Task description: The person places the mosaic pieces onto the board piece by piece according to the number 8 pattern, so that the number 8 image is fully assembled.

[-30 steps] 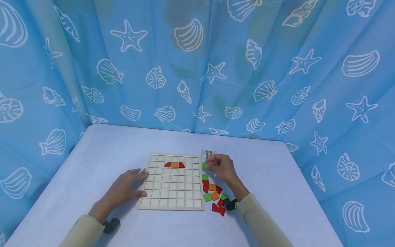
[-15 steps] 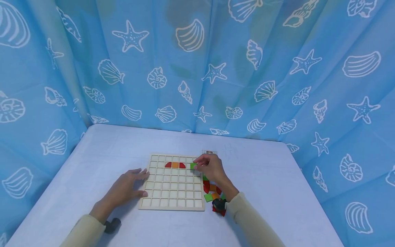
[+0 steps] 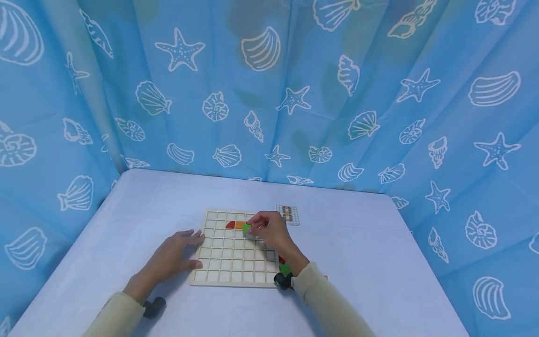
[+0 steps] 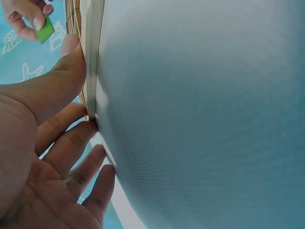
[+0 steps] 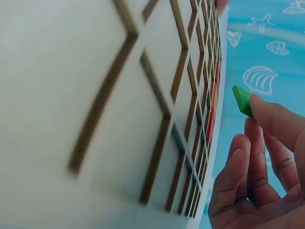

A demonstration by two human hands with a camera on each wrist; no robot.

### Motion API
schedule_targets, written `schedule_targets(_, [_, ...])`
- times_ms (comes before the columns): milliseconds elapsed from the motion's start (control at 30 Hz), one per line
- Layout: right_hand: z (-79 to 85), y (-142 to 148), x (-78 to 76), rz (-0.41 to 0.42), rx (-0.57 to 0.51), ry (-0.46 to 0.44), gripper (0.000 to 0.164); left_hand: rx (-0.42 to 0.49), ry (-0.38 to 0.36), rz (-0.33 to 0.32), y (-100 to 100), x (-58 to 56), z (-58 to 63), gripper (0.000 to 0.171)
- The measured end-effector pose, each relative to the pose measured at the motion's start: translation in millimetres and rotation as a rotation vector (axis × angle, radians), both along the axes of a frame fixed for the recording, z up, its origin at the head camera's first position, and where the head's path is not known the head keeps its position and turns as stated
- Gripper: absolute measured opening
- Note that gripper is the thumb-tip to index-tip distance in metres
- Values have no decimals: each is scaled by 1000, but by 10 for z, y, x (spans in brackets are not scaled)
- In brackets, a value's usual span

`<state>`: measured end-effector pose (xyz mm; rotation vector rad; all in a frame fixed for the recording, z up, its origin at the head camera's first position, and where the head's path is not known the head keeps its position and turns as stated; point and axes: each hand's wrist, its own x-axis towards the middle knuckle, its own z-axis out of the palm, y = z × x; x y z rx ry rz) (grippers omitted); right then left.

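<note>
Green tile (image 3: 246,229) has shifted left over the board (image 3: 237,265).

Green tile (image 3: 246,229) above gridded board (image 3: 237,265)

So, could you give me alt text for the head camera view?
A person's right hand pinches a green tile over a pale gridded board, beside a red piece and an orange piece, while the left hand touches the board's left edge. A small patterned card lies on the white table, before a blue seashell-print curtain.
</note>
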<state>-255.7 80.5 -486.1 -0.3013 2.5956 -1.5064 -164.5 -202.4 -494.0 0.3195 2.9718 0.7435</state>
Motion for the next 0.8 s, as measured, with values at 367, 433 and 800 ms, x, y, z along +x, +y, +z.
schedule_targets(367, [-6,-214,-15,38,9,1,11,15,8,-4,-5,-9,-3,79])
schedule_targets(433, [-13,-257,-22,44,28,-2,10,15,12,-3,-4,-9,-1,79])
schedule_targets(800, [-53,-453,-60,13,168,-36,11,17,7,-1,0,3,16,78])
